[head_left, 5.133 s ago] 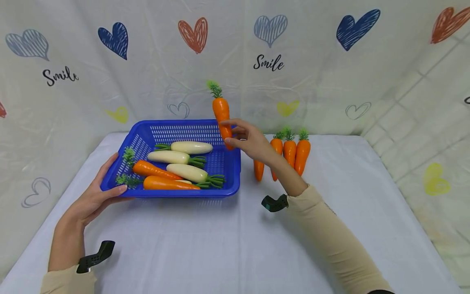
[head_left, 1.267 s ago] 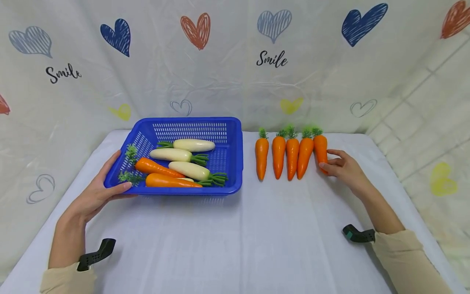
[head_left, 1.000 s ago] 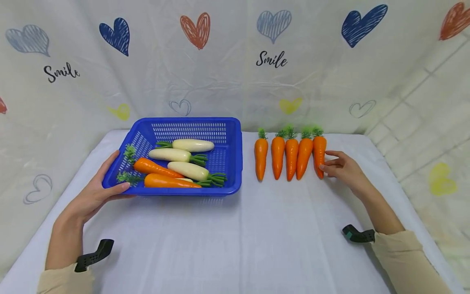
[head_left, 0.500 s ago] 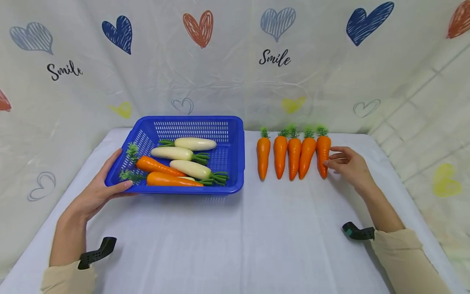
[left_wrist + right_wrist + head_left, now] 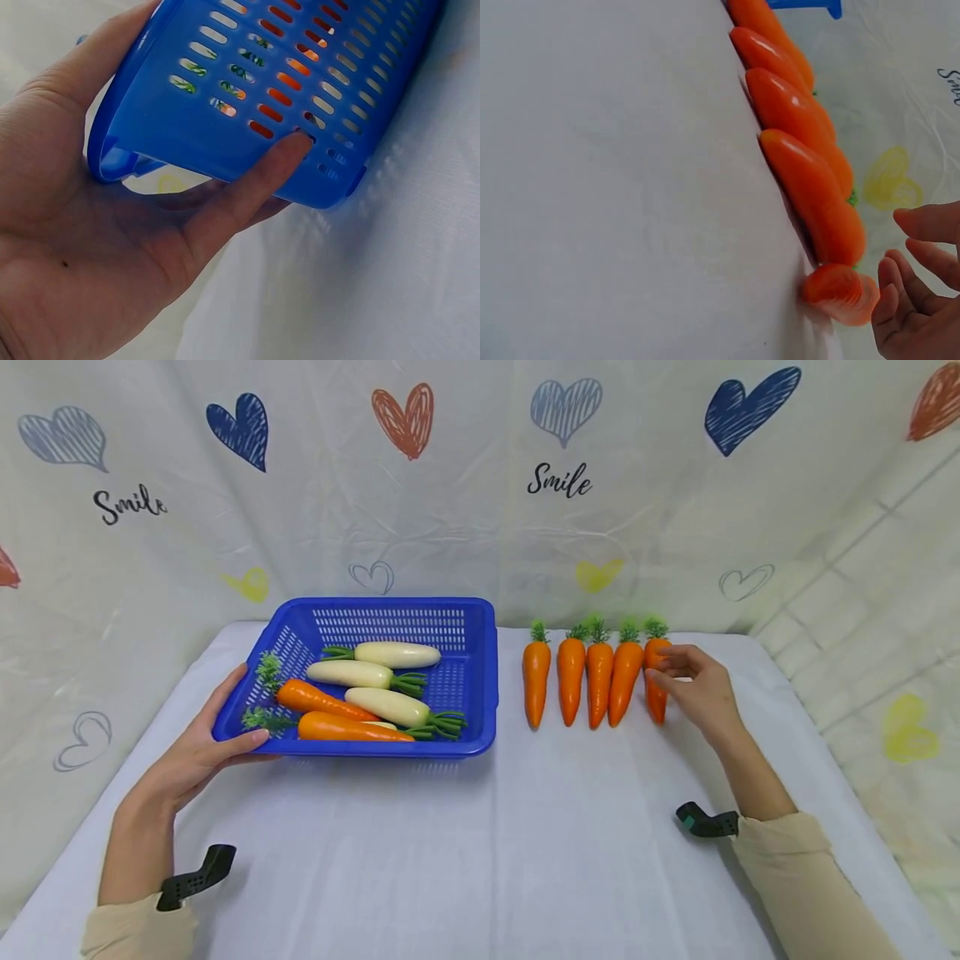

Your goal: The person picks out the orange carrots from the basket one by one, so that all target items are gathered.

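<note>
My left hand (image 5: pixel 183 760) grips the left end of a blue plastic basket (image 5: pixel 480 702), thumb over the rim and fingers against the slotted side. In the left wrist view one finger presses the slotted wall (image 5: pixel 225 142). Inside lie white radishes (image 5: pixel 393 653) with green stems and two orange carrots (image 5: pixel 322 697) with leafy tops. My right hand (image 5: pixel 701 689) is at the rightmost carrot (image 5: pixel 656 706) of a row on the table, fingertips overlapping its upper part. In the right wrist view, its fingers are spread beside that carrot (image 5: pixel 832 289), curled round nothing.
Several more carrots (image 5: pixel 572 681) lie side by side, tops toward the back, right of the basket. A white cloth (image 5: pixel 480 860) covers the table. Behind it hangs a pale curtain (image 5: pixel 300 527) printed with hearts and words. Each wrist wears a black camera mount (image 5: pixel 705 821).
The right hand has carried a carrot from above the basket to the row's right end, laid it down and let go, then shifted slightly up along it. The left hand keeps its grip.
</note>
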Demonstrator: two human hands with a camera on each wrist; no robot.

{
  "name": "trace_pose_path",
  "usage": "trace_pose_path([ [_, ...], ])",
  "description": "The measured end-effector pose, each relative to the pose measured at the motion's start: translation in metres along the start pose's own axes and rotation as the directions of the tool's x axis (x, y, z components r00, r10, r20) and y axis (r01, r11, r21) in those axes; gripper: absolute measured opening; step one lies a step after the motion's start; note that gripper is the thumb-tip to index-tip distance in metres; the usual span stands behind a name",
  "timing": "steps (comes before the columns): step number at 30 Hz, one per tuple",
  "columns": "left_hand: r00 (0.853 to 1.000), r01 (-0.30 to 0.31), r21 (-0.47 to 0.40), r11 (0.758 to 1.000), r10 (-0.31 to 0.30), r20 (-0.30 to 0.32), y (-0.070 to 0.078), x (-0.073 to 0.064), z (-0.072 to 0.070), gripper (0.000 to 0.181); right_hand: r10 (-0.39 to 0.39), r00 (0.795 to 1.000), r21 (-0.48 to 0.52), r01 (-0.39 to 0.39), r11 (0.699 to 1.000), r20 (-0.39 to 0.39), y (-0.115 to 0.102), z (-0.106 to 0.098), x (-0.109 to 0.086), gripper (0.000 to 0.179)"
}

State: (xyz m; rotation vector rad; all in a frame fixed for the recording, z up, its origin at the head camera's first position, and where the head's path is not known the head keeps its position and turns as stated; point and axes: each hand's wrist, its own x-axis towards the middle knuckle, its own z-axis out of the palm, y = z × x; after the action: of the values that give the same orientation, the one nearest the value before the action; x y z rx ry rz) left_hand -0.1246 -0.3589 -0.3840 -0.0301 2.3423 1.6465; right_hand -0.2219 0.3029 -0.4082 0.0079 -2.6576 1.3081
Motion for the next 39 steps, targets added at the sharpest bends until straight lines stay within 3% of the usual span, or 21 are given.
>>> trace_pose_path([
  [6, 1.0, 0.005, 0.004, 1.0, -0.005, 0.0, 0.001, -0.001, 0.0, 0.096, -0.057, 0.998, 0.051, 0.057, 0.997, -0.006, -0.015, 0.009, 0.007, 0.043],
  [15, 1.0, -0.003, 0.01, 1.0, 0.003, -0.001, 0.001, 0.0, -0.001, 0.096, -0.112, 0.991, 0.087, 0.106, 0.991, 0.075, -0.044, 0.031, 0.011, 0.042],
  [23, 1.0, -0.005, -0.002, 1.0, 0.005, 0.002, 0.0, 0.001, 0.0, 0.096, -0.104, 0.984, 0.108, 0.089, 0.99, 0.143, -0.069, 0.045, 0.015, 0.038],
  [39, 1.0, -0.017, -0.01, 1.0, 0.017, 0.012, -0.001, 0.001, -0.002, 0.096, -0.186, 0.949, 0.208, 0.134, 0.969, 0.255, -0.104, 0.07, 0.017, 0.038],
])
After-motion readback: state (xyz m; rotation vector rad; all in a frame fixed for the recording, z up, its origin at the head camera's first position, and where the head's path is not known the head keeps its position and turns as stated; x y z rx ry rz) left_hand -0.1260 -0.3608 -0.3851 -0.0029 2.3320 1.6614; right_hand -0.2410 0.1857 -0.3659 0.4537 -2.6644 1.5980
